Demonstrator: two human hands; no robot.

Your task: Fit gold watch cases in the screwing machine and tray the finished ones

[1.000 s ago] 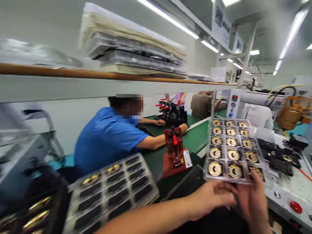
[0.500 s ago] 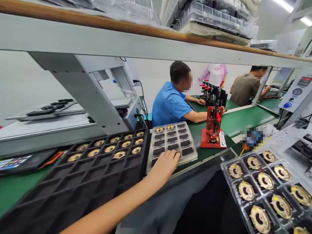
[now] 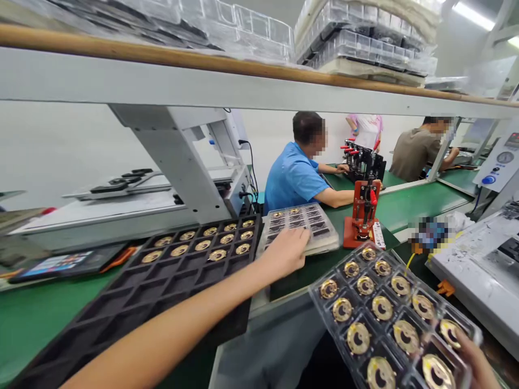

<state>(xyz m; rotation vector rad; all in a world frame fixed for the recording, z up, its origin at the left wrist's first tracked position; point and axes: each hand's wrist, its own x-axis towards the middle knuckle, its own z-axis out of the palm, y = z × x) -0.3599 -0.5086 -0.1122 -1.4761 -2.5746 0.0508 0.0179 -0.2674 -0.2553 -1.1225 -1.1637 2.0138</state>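
Observation:
My left hand (image 3: 285,251) reaches across the bench, fingers curled over the front of a clear plastic tray (image 3: 330,240) and closed on it. That tray has dark compartments; a couple at its far end hold gold-coloured round metal parts. At lower right, my right hand (image 3: 472,354) grips the edge of another clear plastic tray (image 3: 352,302), tilted and raised off the bench. Gold rings with dark crescent openings (image 3: 381,308) fill its visible compartments. Left of my left hand lies a black compartment tray (image 3: 162,289), with several gold parts (image 3: 218,254) in its far rows.
A red toggle-clamp fixture (image 3: 363,216) stands on the green bench behind the trays. A person in a blue shirt (image 3: 294,173) works beyond it. The shelf (image 3: 251,81) overhead carries stacked clear trays. A white machine (image 3: 482,265) stands at right, a phone-like device (image 3: 68,263) at left.
The tray full of gold rings has come leftward and nearer the middle, and my right hand now shows on it. My left hand stays at the other clear tray. The view has shifted slightly.

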